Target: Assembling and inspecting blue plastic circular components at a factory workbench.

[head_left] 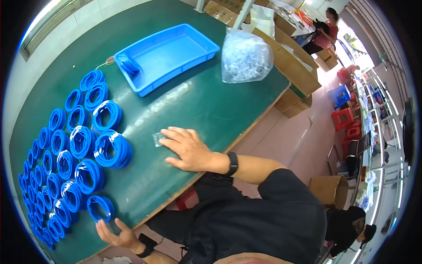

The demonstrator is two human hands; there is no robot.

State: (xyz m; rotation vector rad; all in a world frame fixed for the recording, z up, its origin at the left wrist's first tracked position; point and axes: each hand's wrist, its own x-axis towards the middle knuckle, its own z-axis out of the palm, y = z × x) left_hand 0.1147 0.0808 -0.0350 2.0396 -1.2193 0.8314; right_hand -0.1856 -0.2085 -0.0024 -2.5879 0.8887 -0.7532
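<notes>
My left hand (115, 236) is at the table's near left edge, thumb and fingers apart. Its fingertips are at the near rim of a single blue coil (100, 208) of cable or tubing; whether they touch it I cannot tell. My right hand (186, 149) rests palm down over the green table, fingers spread. Beside its fingertips lies a small clear plastic piece (158, 139), partly covered by them. Many similar blue coils (82, 142) stand in stacked rows on the left part of the table.
A blue tray (193, 66) with a few blue coils (128, 64) in its left corner sits at the back. Right of it stands a clear bag (247, 56) of crumpled plastic. Cardboard boxes (292, 66) adjoin the table's right end. Other people (347, 231) are farther off.
</notes>
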